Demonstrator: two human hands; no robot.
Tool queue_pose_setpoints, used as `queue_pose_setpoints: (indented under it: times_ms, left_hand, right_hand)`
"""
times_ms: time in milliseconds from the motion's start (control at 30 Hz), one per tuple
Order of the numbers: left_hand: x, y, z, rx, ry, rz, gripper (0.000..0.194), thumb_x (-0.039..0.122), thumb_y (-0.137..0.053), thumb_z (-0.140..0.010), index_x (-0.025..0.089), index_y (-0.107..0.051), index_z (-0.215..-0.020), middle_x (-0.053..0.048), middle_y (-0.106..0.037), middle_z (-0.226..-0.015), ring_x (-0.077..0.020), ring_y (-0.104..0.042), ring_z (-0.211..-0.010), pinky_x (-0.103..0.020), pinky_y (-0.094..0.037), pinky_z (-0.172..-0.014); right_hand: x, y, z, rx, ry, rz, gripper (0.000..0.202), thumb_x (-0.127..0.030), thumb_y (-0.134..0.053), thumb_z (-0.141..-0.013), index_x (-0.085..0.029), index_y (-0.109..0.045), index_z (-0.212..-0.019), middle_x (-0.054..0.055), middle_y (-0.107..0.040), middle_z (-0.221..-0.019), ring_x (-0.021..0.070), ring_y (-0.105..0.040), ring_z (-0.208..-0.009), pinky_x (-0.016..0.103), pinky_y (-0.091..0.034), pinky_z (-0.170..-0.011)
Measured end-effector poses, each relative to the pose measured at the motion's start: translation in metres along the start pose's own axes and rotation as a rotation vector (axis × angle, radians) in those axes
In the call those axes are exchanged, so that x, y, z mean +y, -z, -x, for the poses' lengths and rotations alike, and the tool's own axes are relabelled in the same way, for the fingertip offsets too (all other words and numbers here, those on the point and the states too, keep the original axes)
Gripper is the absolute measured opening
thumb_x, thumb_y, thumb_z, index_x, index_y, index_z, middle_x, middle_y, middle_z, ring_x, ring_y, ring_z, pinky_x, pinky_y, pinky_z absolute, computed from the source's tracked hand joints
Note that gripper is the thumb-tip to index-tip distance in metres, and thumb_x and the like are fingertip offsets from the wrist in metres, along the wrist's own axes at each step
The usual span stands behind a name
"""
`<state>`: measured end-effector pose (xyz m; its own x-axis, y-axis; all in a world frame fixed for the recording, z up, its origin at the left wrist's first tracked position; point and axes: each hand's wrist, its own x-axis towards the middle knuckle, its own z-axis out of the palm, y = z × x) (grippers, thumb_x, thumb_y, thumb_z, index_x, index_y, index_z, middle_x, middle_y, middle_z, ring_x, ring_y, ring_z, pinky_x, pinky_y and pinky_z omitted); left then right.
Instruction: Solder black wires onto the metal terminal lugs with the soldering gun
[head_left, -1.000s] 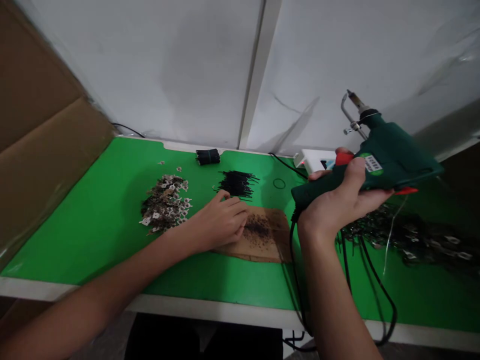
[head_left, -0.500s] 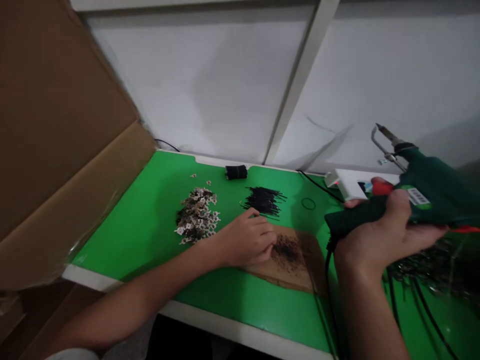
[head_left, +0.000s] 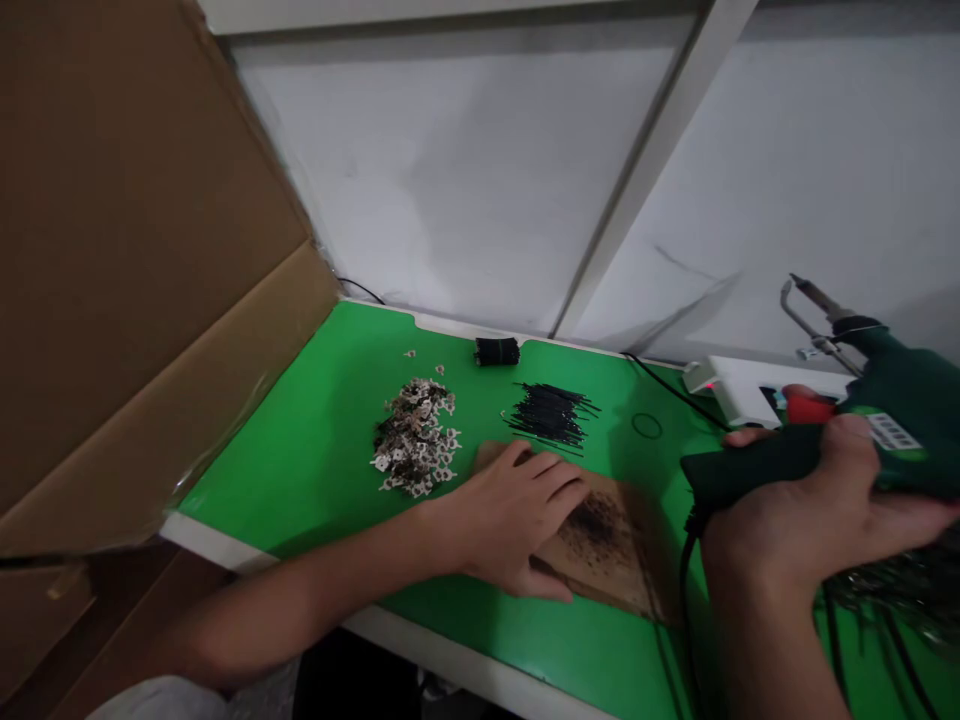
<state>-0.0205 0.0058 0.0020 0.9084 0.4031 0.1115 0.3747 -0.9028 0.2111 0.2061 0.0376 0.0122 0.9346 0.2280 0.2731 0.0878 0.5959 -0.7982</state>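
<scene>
My left hand (head_left: 521, 515) lies over the left part of a scorched wooden board (head_left: 600, 560), palm down with its fingers and thumb apart. Nothing shows between them. At the right, my right hand (head_left: 802, 510) is wrapped round the handle of a dark green soldering gun (head_left: 892, 390) with a red trigger; its metal tip points up and left. Just beyond the board is a pile of short black wires (head_left: 551, 415). Left of my left hand sits a heap of small metal terminals (head_left: 416, 440).
A bundle of black wires (head_left: 496, 351) and a thin ring (head_left: 646, 426) lie farther back on the green table. A white power strip (head_left: 739, 395) stands near the wall. Cardboard (head_left: 172, 400) rises at the left, and cables hang below my right hand.
My left hand has opened, its curled fingers spreading and its thumb coming out over the board's near edge. The whole view has shifted slightly, and the soldering gun remains in my right hand.
</scene>
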Motion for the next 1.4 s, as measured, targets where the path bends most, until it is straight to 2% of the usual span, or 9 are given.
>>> queue_pose_setpoints:
  times_ms: [167,300,433,567,733,867,1100,1233,1400]
  left_hand:
    - [-0.013,0.023,0.004,0.090,0.049,-0.027,0.055,0.062,-0.063,-0.090,0.014,-0.061,-0.116,-0.014,-0.064,-0.124,-0.0292,-0.055,-0.116,-0.043,-0.036,-0.102]
    - [-0.042,0.051,0.018,0.084,0.344,-0.155,0.014,0.029,-0.058,-0.095,0.017,-0.064,-0.095,-0.009,-0.072,-0.101,-0.0255,-0.063,-0.100,-0.042,-0.036,-0.094]
    - [-0.062,0.064,0.035,-0.045,0.528,-0.160,0.013,0.025,-0.062,-0.088,0.018,-0.067,-0.079,-0.004,-0.071,-0.077,-0.0233,-0.065,-0.079,-0.042,-0.037,-0.090]
    - [-0.063,0.061,0.040,-0.132,0.598,-0.120,0.016,0.018,-0.061,-0.084,0.019,-0.068,-0.071,-0.003,-0.071,-0.068,-0.0212,-0.064,-0.068,-0.043,-0.039,-0.089]
    - [-0.062,0.061,0.037,-0.143,0.569,-0.118,0.021,0.011,-0.056,-0.085,0.019,-0.071,-0.073,-0.004,-0.073,-0.074,-0.0225,-0.066,-0.075,-0.041,-0.039,-0.088]
    - [-0.056,0.058,0.030,0.001,0.422,-0.157,0.015,0.017,-0.058,-0.089,0.019,-0.070,-0.079,-0.004,-0.072,-0.079,-0.0226,-0.063,-0.082,-0.035,-0.038,-0.079]
    - [0.001,0.016,-0.008,0.224,-0.017,-0.129,0.016,0.013,-0.056,-0.092,0.019,-0.066,-0.081,-0.002,-0.069,-0.083,-0.0183,-0.057,-0.078,-0.033,-0.034,-0.070]
    - [0.013,-0.005,-0.018,0.210,-0.031,-0.079,0.015,0.013,-0.056,-0.091,0.021,-0.067,-0.085,-0.001,-0.070,-0.087,-0.0187,-0.058,-0.080,-0.035,-0.032,-0.070]
    - [0.010,-0.012,-0.016,0.176,0.033,-0.001,0.015,0.015,-0.055,-0.091,0.021,-0.069,-0.093,-0.002,-0.072,-0.094,-0.0190,-0.061,-0.085,-0.036,-0.032,-0.071]
  right_hand:
    - [-0.004,-0.002,0.004,-0.015,-0.015,0.020,0.054,-0.032,-0.061,-0.046,-0.031,-0.042,-0.096,0.001,-0.063,-0.105,0.0190,-0.063,-0.087,0.024,-0.039,-0.032]
    - [-0.008,-0.003,0.008,-0.043,-0.011,0.046,0.052,-0.035,-0.062,-0.050,-0.031,-0.042,-0.098,0.000,-0.063,-0.099,0.0205,-0.065,-0.091,0.025,-0.043,-0.037]
    - [-0.014,-0.003,0.013,-0.075,-0.017,0.057,0.047,-0.034,-0.064,-0.054,-0.031,-0.044,-0.096,-0.003,-0.062,-0.090,0.0174,-0.064,-0.081,0.025,-0.045,-0.040]
    - [-0.016,-0.004,0.017,-0.085,-0.057,0.028,0.051,-0.033,-0.066,-0.053,-0.031,-0.042,-0.097,-0.003,-0.064,-0.087,0.0187,-0.066,-0.082,0.023,-0.044,-0.037]
    - [-0.019,-0.006,0.019,-0.076,-0.098,0.028,0.059,-0.033,-0.067,-0.055,-0.028,-0.038,-0.106,-0.006,-0.066,-0.080,0.0121,-0.055,-0.054,0.023,-0.045,-0.036]
    - [-0.024,-0.006,0.022,-0.079,-0.082,0.049,0.049,-0.034,-0.069,-0.064,-0.028,-0.040,-0.103,-0.007,-0.069,-0.080,0.0096,-0.050,-0.046,0.023,-0.044,-0.037]
    - [-0.030,-0.003,0.024,-0.106,-0.073,0.067,0.032,-0.035,-0.067,-0.077,-0.026,-0.045,-0.099,-0.007,-0.070,-0.086,0.0079,-0.052,-0.047,0.023,-0.046,-0.043]
    - [-0.031,-0.002,0.022,-0.106,-0.072,0.073,0.030,-0.037,-0.065,-0.078,-0.030,-0.044,-0.098,-0.008,-0.068,-0.086,0.0103,-0.052,-0.049,0.025,-0.047,-0.041]
    - [-0.033,-0.002,0.023,-0.110,-0.081,0.091,0.027,-0.034,-0.062,-0.082,-0.028,-0.042,-0.100,-0.006,-0.066,-0.089,0.0094,-0.051,-0.050,0.025,-0.048,-0.045]
